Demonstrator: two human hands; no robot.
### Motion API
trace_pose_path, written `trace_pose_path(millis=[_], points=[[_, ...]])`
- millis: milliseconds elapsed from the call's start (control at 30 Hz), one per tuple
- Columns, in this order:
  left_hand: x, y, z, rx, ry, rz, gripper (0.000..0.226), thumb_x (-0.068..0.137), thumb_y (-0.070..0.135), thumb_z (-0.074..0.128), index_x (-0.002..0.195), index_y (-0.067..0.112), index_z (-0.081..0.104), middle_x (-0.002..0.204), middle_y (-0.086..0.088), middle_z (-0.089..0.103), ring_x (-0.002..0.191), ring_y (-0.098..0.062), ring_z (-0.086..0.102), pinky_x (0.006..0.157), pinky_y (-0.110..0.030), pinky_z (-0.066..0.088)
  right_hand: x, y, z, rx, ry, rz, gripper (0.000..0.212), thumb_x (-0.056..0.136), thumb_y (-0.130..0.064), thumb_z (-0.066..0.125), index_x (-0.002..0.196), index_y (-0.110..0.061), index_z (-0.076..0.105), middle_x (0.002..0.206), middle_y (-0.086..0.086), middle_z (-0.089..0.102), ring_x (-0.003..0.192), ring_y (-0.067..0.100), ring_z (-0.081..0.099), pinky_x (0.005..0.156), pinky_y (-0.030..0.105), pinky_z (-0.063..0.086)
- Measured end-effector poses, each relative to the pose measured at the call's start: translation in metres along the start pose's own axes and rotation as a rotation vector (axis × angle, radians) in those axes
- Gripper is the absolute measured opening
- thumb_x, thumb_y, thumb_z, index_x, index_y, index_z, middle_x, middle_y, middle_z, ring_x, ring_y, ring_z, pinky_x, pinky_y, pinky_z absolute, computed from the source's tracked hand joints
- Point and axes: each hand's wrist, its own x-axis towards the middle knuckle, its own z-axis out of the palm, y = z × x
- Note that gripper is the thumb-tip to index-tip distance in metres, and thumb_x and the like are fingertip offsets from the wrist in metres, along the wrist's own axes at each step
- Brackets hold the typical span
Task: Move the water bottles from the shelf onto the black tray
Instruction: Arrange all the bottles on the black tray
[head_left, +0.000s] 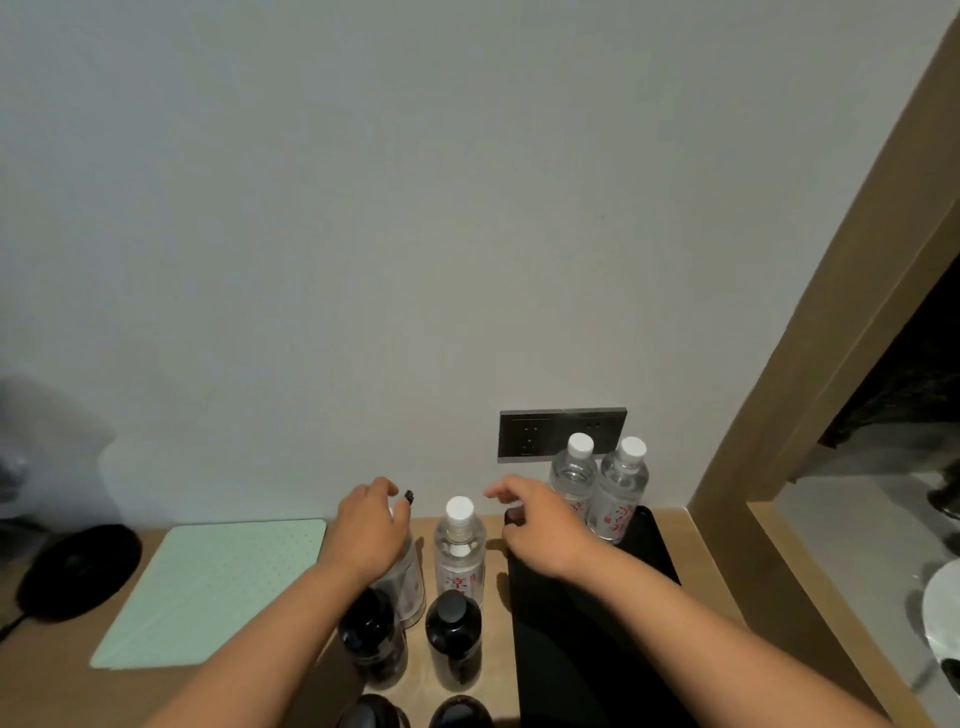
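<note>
Two hands are in my view, both reaching out over the shelf (62, 670). My left hand (371, 530) sits curled over the top of a clear bottle (408, 587), fingers wrapped round its neck and cap so that the cap is hidden; I take that as a grip on it. My right hand (540, 525) hovers with loosely bent fingers spread forward and holds nothing; it hangs above the far left corner of the black tray (571, 649).

Between the hands stands a second water bottle (460, 551), upright on the wood, white cap showing, just beside the one I hold and just left of the tray. Past my right hand, two more clear bottles (574, 475) (623, 488) stand upright and touching at the tray's far end, near the wall; their bases are hidden, though they look to be on the tray.

Nearer to me, in front of the clear pair on the shelf, stand two dark bottles (371, 639) (453, 636) with black caps, and the tops of two more dark ones (371, 714) (460, 714) poke in at the bottom edge.

Left of the bottles lies a pale green mat (208, 587), and beyond it a round black disc (78, 571) with a cable. On the wall behind the tray is a grey socket plate (530, 434). A wooden frame (810, 364) rises at the right.
</note>
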Motion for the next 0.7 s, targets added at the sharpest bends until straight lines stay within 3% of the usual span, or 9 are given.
trace_pose_path(millis=[133, 300, 467, 600, 700], points=[[0.001, 0.003, 0.004, -0.061, -0.015, -0.039, 0.035, 0.093, 0.034, 0.045, 0.123, 0.017, 0.047, 0.110, -0.008, 0.064, 0.100, -0.024, 0.059, 0.079, -0.033, 0.048, 0.006, -0.014, 0.024, 0.022, 0.032, -0.143, 0.048, 0.087, -0.007, 0.057, 0.130, -0.028, 0.050, 0.133, 0.000, 0.043, 0.121, 0.013, 0.044, 0.098, 0.017, 0.029], [-0.002, -0.003, 0.004, -0.073, -0.009, -0.058, 0.031, 0.090, 0.034, 0.051, 0.117, 0.019, 0.048, 0.085, -0.004, 0.069, 0.086, -0.022, 0.063, 0.075, -0.034, 0.053, 0.016, -0.007, 0.045, 0.051, 0.046, -0.157, 0.035, 0.089, -0.010, 0.058, 0.119, -0.027, 0.051, 0.121, 0.002, 0.055, 0.108, 0.016, 0.053, 0.089, 0.024, 0.042], [0.002, 0.001, 0.000, -0.050, -0.046, -0.076, 0.040, 0.088, 0.039, 0.055, 0.120, 0.018, 0.045, 0.097, -0.006, 0.068, 0.094, -0.024, 0.062, 0.075, -0.032, 0.049, 0.025, -0.001, 0.049, 0.111, 0.061, -0.132, 0.032, 0.088, -0.014, 0.061, 0.116, -0.027, 0.052, 0.118, 0.001, 0.059, 0.108, 0.016, 0.055, 0.091, 0.029, 0.047], [0.010, 0.008, -0.001, 0.020, -0.127, -0.120, 0.063, 0.079, 0.050, 0.064, 0.127, 0.017, 0.042, 0.108, -0.008, 0.067, 0.100, -0.026, 0.062, 0.079, -0.033, 0.052, 0.023, 0.006, 0.046, 0.146, 0.083, -0.125, 0.033, 0.091, -0.012, 0.056, 0.121, -0.024, 0.051, 0.118, 0.001, 0.059, 0.109, 0.015, 0.055, 0.094, 0.029, 0.047], [0.015, 0.012, -0.004, 0.017, -0.209, -0.142, 0.073, 0.072, 0.047, 0.074, 0.130, 0.015, 0.044, 0.114, -0.008, 0.063, 0.101, -0.025, 0.061, 0.075, -0.031, 0.053, 0.017, 0.020, 0.034, 0.200, 0.142, -0.118, 0.034, 0.090, -0.006, 0.055, 0.118, -0.026, 0.053, 0.111, -0.002, 0.061, 0.105, 0.010, 0.056, 0.093, 0.025, 0.047]])
